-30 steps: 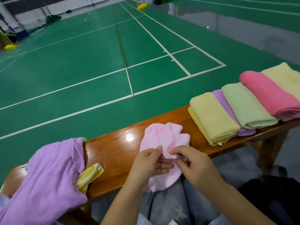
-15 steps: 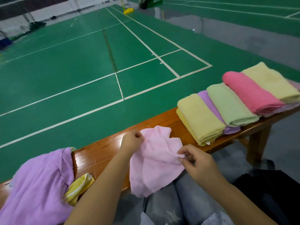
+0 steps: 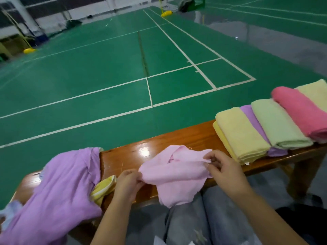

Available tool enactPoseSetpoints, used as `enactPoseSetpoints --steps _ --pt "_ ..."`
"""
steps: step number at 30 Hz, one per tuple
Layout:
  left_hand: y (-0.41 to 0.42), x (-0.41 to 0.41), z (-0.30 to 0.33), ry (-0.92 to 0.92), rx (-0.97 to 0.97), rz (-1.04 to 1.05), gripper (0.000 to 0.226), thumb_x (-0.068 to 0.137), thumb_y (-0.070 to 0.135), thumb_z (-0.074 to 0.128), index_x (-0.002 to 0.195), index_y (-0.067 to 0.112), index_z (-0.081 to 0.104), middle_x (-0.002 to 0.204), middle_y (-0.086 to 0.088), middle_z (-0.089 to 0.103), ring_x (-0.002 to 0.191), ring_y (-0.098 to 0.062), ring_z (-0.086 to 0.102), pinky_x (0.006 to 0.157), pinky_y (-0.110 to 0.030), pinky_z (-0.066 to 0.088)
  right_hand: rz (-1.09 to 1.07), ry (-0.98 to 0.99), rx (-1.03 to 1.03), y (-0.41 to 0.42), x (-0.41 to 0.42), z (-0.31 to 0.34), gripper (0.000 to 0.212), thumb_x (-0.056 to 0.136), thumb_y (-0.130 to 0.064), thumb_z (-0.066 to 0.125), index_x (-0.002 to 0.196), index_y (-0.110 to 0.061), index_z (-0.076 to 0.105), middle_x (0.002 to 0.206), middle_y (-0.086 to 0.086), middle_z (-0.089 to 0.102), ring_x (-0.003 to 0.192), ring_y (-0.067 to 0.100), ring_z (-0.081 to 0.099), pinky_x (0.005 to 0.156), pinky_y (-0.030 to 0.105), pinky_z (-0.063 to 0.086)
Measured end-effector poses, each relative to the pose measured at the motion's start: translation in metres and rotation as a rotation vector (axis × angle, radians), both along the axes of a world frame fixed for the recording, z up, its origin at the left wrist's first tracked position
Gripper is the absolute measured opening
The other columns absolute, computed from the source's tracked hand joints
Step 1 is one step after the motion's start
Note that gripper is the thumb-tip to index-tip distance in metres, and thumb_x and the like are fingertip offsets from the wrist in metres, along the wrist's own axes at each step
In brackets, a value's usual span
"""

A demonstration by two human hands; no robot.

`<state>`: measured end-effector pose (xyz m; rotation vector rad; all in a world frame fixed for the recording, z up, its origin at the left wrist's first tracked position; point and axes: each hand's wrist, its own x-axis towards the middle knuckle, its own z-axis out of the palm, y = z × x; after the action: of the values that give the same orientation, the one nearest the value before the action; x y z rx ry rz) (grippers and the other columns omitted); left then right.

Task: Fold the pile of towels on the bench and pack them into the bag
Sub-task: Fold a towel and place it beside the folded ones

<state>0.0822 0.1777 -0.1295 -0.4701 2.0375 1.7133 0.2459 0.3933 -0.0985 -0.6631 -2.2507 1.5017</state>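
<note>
Left hand has dropped to the near corner, so both hands, right hand too, now pinch the thin pale-pink cloth towel stretched between them, ready for folding.

Indoor sports hall, green badminton court, white lines, wood bench

I see the bench running left to right in front of the person, with the court floor behind it. A loose pile of towels lies at its left end, a row of folded towels (each overlapping the next) at its right. Between them, a small towel drapes over the near edge, held between the left hand and right hand.
</note>
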Motion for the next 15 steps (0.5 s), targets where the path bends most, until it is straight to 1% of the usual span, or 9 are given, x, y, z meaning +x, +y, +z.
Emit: enactPoseSetpoints --steps 2,3,5,7,8,9,11,13,15 --pt "-0.007 0.010 -0.010 0.129 -0.352 -0.050 0.016 0.085 0.000 0.056 0.094 0.013 0.057 0.102 -0.013 0.060 0.093 -0.026 0.058 0.075 -0.035 0.051 0.039 -0.049 -0.007 -0.002 0.000 -0.007 0.031 0.087 -0.005 0.065 0.082 -0.035 0.056 0.088 -0.014 0.063 0.089 0.008 0.061 0.069 0.016 0.047" --pt "-0.008 0.013 -0.008 0.269 -0.449 -0.068 0.016 0.085 0.001 0.056 0.095 0.013 0.057 0.100 -0.011 0.060 0.089 -0.024 0.056 0.072 -0.031 0.047 0.054 -0.068 -0.010 -0.003 0.000 -0.009 0.030 0.087 -0.005 0.065 0.082 -0.034 0.057 0.087 -0.014 0.063 0.088 0.007 0.060 0.068 0.014 0.044" --pt "-0.005 0.016 0.000 0.574 -0.498 -0.124 0.009 0.086 0.005 0.058 0.091 0.013 0.057 0.096 -0.005 0.057 0.087 -0.020 0.054 0.068 -0.022 0.040 0.074 -0.097 0.005 -0.004 0.000 -0.010 0.025 0.087 -0.006 0.066 0.084 -0.030 0.058 0.086 -0.014 0.062 0.084 0.004 0.058 0.066 0.012 0.042" --pt "0.005 0.017 0.009 0.705 -0.532 -0.316 0.008 0.089 0.014 0.061 0.091 0.018 0.055 0.092 0.005 0.052 0.083 -0.010 0.050 0.065 -0.011 0.034 0.069 -0.107 0.013 -0.003 0.001 -0.010 0.021 0.086 -0.006 0.066 0.086 -0.025 0.060 0.083 -0.013 0.062 0.079 0.003 0.057 0.065 0.011 0.042" --pt "0.009 0.016 0.010 0.693 -0.588 -0.471 0.011 0.089 0.023 0.063 0.095 0.022 0.055 0.093 0.008 0.050 0.084 -0.006 0.049 0.067 -0.009 0.035 0.068 -0.107 0.014 -0.002 0.001 -0.010 0.020 0.086 -0.005 0.066 0.087 -0.024 0.061 0.082 -0.013 0.062 0.078 0.003 0.057 0.065 0.011 0.042" --pt "0.014 0.014 0.008 0.656 -0.656 -0.627 0.018 0.088 0.032 0.065 0.102 0.024 0.056 0.098 0.009 0.051 0.089 -0.007 0.050 0.072 -0.012 0.040 0.070 -0.106 0.017 -0.002 0.002 -0.009 0.020 0.086 -0.005 0.066 0.086 -0.024 0.061 0.082 -0.011 0.062 0.079 0.004 0.057 0.065 0.012 0.042" --pt "0.019 0.010 -0.002 0.560 -0.796 -0.840 0.035 0.082 0.044 0.068 0.111 0.027 0.059 0.111 0.007 0.051 0.103 -0.013 0.050 0.088 -0.025 0.046 0.081 -0.116 0.027 -0.002 0.003 -0.008 0.020 0.086 -0.005 0.066 0.087 -0.025 0.060 0.085 -0.010 0.063 0.083 0.006 0.059 0.067 0.013 0.044" --pt "0.021 0.007 -0.010 0.530 -0.807 -0.813 0.029 0.084 0.038 0.069 0.110 0.026 0.061 0.116 0.005 0.052 0.103 -0.014 0.050 0.092 -0.027 0.046 0.089 -0.139 0.026 -0.001 0.006 -0.009 0.019 0.087 -0.006 0.065 0.089 -0.024 0.060 0.088 -0.008 0.063 0.086 0.007 0.059 0.068 0.013 0.044" --pt "0.020 0.005 -0.010 0.573 -0.793 -0.744 0.011 0.090 0.026 0.064 0.100 0.022 0.064 0.111 0.002 0.058 0.089 -0.010 0.052 0.081 -0.019 0.045 0.079 -0.139 0.027 0.000 0.008 -0.011 0.022 0.086 -0.005 0.066 0.086 -0.026 0.060 0.087 -0.006 0.064 0.086 0.008 0.059 0.068 0.011 0.044"
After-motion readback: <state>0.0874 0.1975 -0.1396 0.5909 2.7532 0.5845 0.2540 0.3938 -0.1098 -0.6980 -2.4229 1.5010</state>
